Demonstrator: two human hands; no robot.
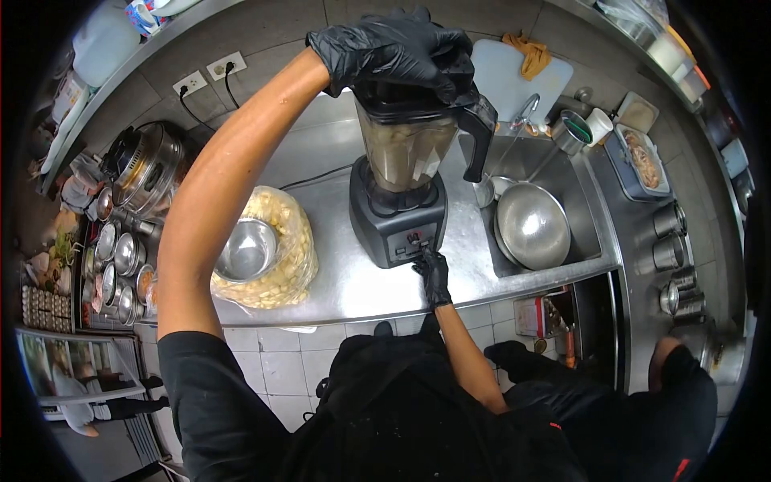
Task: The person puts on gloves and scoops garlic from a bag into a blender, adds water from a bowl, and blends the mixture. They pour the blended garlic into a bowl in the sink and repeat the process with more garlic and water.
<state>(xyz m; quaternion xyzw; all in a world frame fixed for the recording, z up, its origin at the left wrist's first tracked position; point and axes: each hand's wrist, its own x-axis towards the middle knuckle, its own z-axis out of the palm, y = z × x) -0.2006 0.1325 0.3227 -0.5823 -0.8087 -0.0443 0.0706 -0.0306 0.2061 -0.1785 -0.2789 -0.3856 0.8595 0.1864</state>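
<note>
Left hand (385, 48), black glove, lies flat across the lid of the blender (401, 169), fingers spread and curled over the lid's edge, pressing down on top. Right hand (434, 273), also gloved, is at the blender's base: fingers drawn together, fingertips touching the control panel at the front (exact switch too small to tell).

Blender stands upright on the steel counter (337, 289), roughly mid-counter, just beside the sink's left rim and set back from the front edge. Jar holds a pale beige mass; its black handle points toward the sink.

Left of the blender, near the counter's front edge: clear plastic bag (281, 257) of pale peeled pieces, with a small steel bowl (245, 249) sitting in its open mouth. Bag and blender are near each other, not touching.

Sink (586, 241) is right of the blender, with a large steel bowl (532, 225) in it and a smaller cup at its upper left. Tap (526, 108) is at the back rim. White cutting board (514, 80) leans on the wall behind, orange cloth (530, 52) draped on top.

Far left end: a rack of small lidded steel pots (116, 265) and a big steel cooker (148, 165). A power cord runs along the counter's back from the blender toward the wall sockets (209, 74).
</note>
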